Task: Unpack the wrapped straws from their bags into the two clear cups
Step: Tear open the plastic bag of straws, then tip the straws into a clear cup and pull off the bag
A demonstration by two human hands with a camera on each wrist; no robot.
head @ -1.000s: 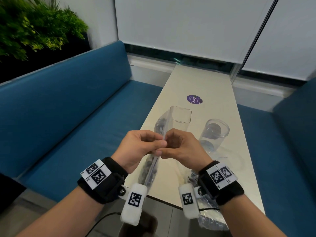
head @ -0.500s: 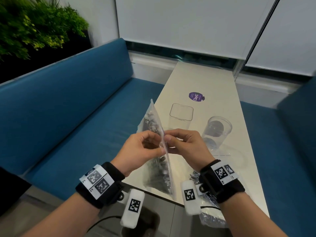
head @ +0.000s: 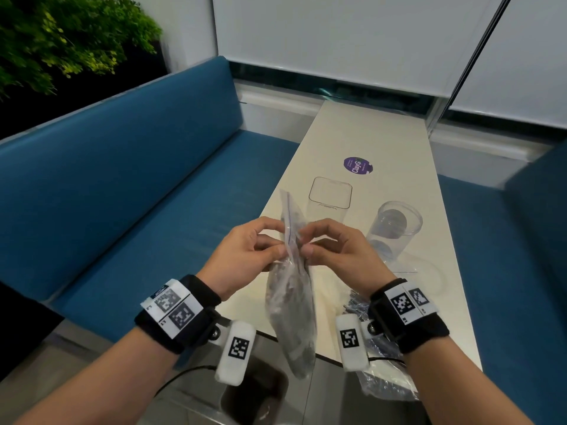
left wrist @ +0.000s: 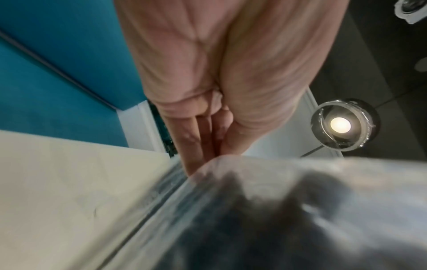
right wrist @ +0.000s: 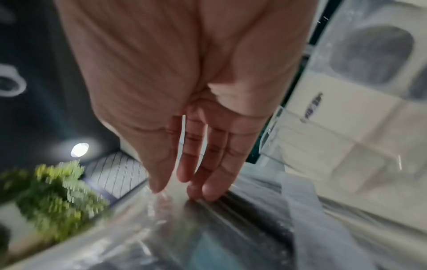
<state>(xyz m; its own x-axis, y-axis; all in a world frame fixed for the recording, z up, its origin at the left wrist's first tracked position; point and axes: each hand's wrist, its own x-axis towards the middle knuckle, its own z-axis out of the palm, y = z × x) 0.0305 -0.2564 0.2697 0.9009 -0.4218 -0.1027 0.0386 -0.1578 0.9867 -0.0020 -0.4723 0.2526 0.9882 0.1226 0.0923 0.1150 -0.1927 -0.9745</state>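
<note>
A clear zip bag of dark wrapped straws point(head: 291, 314) hangs upright above the table's near edge. My left hand point(head: 245, 256) pinches its top edge from the left and my right hand point(head: 334, 250) pinches it from the right. The bag's blurred plastic fills the lower part of the left wrist view point(left wrist: 277, 210) and of the right wrist view point(right wrist: 184, 228). Behind the hands stand a square clear cup point(head: 329, 199) and, to its right, a round clear cup point(head: 394, 230). A second bag of straws point(head: 383, 369) lies under my right wrist at the table's near right corner.
The narrow cream table point(head: 368, 142) runs away from me between two blue benches point(head: 122, 194). A purple round sticker point(head: 357, 165) lies beyond the cups. Green plants point(head: 61, 41) stand at the far left. A dark bin opening point(head: 254, 391) is below the table's near edge.
The bag has swung from lying slanted along the table to hanging upright between my hands. Both hands kept their pinch on its top edge and rose slightly.
</note>
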